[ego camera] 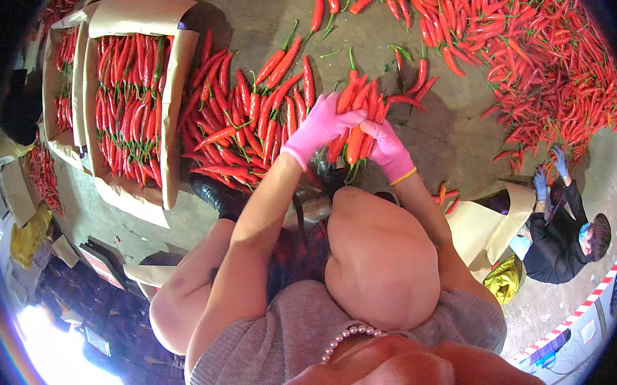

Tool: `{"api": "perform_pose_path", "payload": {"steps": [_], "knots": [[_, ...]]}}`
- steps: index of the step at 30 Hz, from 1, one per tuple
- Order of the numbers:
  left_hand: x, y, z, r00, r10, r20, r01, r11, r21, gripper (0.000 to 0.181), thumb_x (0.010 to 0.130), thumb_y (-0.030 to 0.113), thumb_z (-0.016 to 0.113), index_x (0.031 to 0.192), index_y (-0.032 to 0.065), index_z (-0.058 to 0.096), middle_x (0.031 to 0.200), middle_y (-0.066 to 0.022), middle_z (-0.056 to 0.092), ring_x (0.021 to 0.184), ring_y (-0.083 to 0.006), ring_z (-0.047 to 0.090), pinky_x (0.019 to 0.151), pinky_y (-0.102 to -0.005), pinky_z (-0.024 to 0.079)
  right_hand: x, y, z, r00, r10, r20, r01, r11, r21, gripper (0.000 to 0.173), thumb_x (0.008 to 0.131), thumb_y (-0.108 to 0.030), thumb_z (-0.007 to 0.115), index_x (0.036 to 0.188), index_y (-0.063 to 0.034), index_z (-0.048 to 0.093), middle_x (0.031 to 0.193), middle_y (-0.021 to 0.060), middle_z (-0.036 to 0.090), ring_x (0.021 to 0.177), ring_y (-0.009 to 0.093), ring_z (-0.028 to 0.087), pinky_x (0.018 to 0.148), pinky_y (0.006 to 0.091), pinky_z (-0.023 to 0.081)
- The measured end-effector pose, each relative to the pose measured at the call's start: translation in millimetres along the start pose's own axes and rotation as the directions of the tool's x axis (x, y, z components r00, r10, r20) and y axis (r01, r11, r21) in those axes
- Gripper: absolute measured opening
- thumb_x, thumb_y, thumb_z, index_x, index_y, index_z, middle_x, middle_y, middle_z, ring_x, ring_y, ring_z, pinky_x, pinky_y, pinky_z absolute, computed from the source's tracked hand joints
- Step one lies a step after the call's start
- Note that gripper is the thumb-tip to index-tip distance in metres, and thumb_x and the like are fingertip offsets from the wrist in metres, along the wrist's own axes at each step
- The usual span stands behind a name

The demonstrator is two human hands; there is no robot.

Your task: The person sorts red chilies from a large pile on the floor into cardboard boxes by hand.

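Note:
Between my two pink-gloved hands is a bunch of red chili peppers (359, 104), held above the floor in front of my knees. My left hand (324, 123) grips the bunch from its left side, the thumb across the peppers. From the right, my right hand (388, 147) closes around the lower part of the same bunch. Green stems poke out below and above it. Loose red chilies (244, 122) lie in a spread heap just left of my hands, several pointing the same way.
A paper-lined box (175, 119) at the left holds chilies in neat rows; another lined box (79, 95) stands beyond it. A large chili pile (546, 63) covers the upper right. At the right, a masked co-worker (559, 239) in blue gloves handles chilies beside a paper-lined box (472, 230).

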State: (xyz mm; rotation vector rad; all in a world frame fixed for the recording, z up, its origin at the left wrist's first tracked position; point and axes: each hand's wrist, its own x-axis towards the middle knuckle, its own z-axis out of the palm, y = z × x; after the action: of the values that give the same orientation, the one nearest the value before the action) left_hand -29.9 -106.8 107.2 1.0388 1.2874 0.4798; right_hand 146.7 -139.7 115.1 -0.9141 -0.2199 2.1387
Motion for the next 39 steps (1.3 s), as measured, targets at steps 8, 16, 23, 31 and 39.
{"api": "perform_pose_path", "payload": {"steps": [8,16,23,31,39], "knots": [[12,-10,-29,0.966,-0.05,-0.255,-0.105,0.824,-0.556,0.054,0.091,0.013,0.069,0.136,-0.0041,0.043,0.116,-0.0105,0.064,0.1,-0.0162,0.063,0.087,-0.0315,0.053,87,-12,6,0.976,0.203,0.084,-0.179,0.956,-0.233,0.058,0.084,-0.021,0.077,0.134,-0.0079,0.051,0.125,0.0057,0.063,0.11,0.02,0.062,0.094,0.0399,0.052],[27,40,-7,0.866,-0.023,0.499,0.017,1.0,0.015,0.075,0.076,0.035,0.076,0.133,-0.0045,0.049,0.123,-0.0201,0.063,0.116,-0.0286,0.059,0.098,-0.0361,0.047,2,33,-9,0.987,-0.129,-0.094,0.143,0.977,0.157,0.044,0.096,-0.03,0.062,0.133,-0.008,0.053,0.124,0.003,0.061,0.113,0.019,0.06,0.098,0.0379,0.048],[79,33,-1,0.942,-0.067,0.329,-0.12,0.846,0.519,0.093,0.08,0.055,0.065,0.148,0.0001,0.033,0.144,-0.0262,0.045,0.135,-0.0372,0.043,0.113,-0.0415,0.034,28,38,-46,0.978,-0.129,-0.165,0.185,0.9,0.394,0.032,0.097,-0.026,0.061,0.124,-0.0094,0.059,0.118,0.0044,0.066,0.104,0.019,0.064,0.09,0.0349,0.052],[32,88,-21,0.966,0.26,0.018,-0.259,0.954,0.151,0.094,0.078,0.042,0.078,0.144,-0.0067,0.033,0.139,-0.0276,0.049,0.132,-0.036,0.047,0.109,-0.0407,0.039,38,-37,-5,0.904,-0.421,-0.077,0.347,0.827,-0.442,0.031,0.098,-0.014,0.051,0.124,-0.0004,0.061,0.126,0.0092,0.063,0.12,0.019,0.056,0.105,0.0358,0.042],[-6,25,79,0.94,0.221,-0.261,-0.319,0.84,-0.44,0.046,0.079,0.028,0.076,0.113,0.001,0.062,0.101,-0.0088,0.066,0.097,-0.0186,0.057,0.088,-0.0351,0.048,-20,-81,-26,0.993,-0.089,-0.078,0.022,0.787,-0.617,0.062,0.078,-0.02,0.079,0.132,-0.0046,0.054,0.121,0.0041,0.064,0.11,0.019,0.061,0.096,0.036,0.049]]}}
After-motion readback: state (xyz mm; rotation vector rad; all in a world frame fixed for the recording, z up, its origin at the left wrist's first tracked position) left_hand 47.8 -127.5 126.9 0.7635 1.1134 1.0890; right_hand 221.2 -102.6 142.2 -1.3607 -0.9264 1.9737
